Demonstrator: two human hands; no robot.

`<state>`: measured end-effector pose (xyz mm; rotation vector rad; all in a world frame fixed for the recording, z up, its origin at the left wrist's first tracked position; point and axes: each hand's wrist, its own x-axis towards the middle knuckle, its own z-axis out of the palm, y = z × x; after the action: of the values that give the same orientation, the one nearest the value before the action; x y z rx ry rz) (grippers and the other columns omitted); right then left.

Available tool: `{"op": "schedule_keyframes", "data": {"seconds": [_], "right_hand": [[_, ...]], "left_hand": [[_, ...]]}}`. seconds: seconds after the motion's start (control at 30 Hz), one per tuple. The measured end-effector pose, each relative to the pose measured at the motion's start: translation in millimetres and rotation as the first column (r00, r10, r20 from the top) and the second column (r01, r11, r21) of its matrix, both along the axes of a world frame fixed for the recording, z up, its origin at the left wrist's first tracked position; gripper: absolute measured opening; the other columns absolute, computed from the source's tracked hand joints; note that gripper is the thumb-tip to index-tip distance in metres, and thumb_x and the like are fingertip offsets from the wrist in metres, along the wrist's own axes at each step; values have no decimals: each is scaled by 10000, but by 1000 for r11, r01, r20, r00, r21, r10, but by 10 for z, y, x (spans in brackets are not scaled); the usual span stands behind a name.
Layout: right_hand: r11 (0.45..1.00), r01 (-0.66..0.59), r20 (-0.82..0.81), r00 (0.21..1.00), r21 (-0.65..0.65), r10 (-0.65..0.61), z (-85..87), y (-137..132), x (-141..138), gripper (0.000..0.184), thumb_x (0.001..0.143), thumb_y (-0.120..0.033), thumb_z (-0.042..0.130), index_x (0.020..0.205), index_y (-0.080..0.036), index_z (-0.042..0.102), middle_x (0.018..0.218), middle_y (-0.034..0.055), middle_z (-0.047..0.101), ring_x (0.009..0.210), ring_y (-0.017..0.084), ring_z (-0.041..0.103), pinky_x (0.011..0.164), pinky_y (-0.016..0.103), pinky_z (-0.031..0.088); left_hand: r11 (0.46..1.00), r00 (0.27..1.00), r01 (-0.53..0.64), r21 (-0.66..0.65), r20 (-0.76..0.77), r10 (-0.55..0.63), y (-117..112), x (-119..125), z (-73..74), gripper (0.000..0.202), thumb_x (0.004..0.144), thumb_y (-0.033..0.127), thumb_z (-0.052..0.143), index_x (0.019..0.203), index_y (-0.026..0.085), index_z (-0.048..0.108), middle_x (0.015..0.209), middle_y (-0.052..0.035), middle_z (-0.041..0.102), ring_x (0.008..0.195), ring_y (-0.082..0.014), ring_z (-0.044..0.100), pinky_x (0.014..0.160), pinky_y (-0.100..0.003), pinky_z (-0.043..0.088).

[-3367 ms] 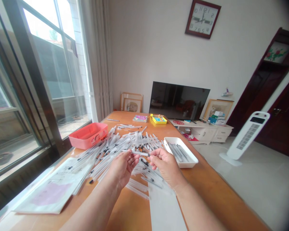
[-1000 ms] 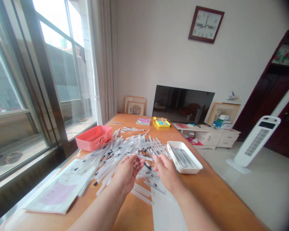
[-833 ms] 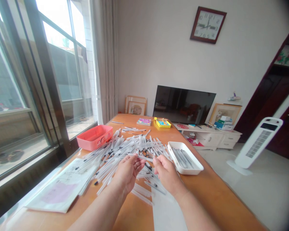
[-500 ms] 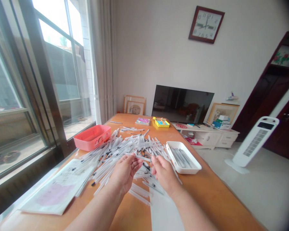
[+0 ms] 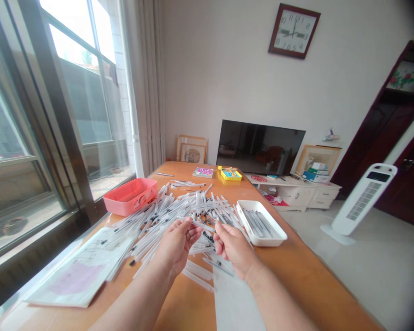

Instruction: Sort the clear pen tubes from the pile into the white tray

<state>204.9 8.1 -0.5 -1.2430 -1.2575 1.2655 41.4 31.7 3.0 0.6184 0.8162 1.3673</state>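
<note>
The left hand (image 5: 174, 243) and right hand (image 5: 232, 253) curl inward, fingertips pinching the two ends of a clear pen tube (image 5: 204, 225), whose long axis lies crosswise between them, over the pile of pen tubes (image 5: 165, 216) mid-bench (image 5: 290, 276).

The left hand (image 5: 175, 246) and the right hand (image 5: 232, 253) are up close together near the bottom middle, over a big messy pile of thin clear plastic tubes with black tips (image 5: 179, 211). A white plastic tray (image 5: 251, 201) sits just to the right. A pink plastic box (image 5: 130, 197) sits upper left, on an orange wooden table (image 5: 296, 280).
</note>
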Motion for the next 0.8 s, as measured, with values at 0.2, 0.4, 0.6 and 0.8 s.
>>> {"op": "schedule_keyframes", "data": {"seconds": [0.2, 0.4, 0.6, 0.8], "right_hand": [[997, -3, 72, 997, 80, -3, 9, -6, 21, 466, 912, -626, 469, 770, -186, 531, 514, -42, 522, 436, 73, 385, 441, 201, 280], [998, -42, -11, 999, -48, 42, -12, -5, -15, 477, 907, -630, 471, 765, -179, 532, 473, -41, 507, 394, 62, 334, 402, 195, 193], [989, -130, -10, 992, -65, 129, -10, -50, -80, 503, 902, -646, 464, 776, -171, 570, 457, -34, 519, 354, 63, 335, 380, 195, 196], [1000, 24, -72, 997, -16, -25, -7, 18, 51, 492, 860, -645, 556, 815, -157, 600, 547, -28, 543, 409, 50, 376, 405, 180, 214]], "left_hand": [[1000, 1000, 10, 16, 5, -10, -9, 13, -19, 99, 871, 177, 648, 850, 152, 554, 809, -90, 687, 725, -151, 707, 675, -240, 578], [1000, 1000, 5, 14, -16, -5, -30, 21, 5, 118, 870, 219, 659, 847, 153, 564, 846, -87, 686, 702, -132, 680, 665, -234, 562], [989, 987, 146, 38, -69, -143, -122, 83, 42, 187, 859, 317, 671, 881, 142, 606, 871, -81, 672, 646, -98, 604, 648, -229, 519], [963, 931, 263, -58, -247, -269, -172, 31, 123, 302, 860, 380, 624, 1078, 172, 649, 699, -1, 569, 557, -87, 483, 517, -201, 378]]}}
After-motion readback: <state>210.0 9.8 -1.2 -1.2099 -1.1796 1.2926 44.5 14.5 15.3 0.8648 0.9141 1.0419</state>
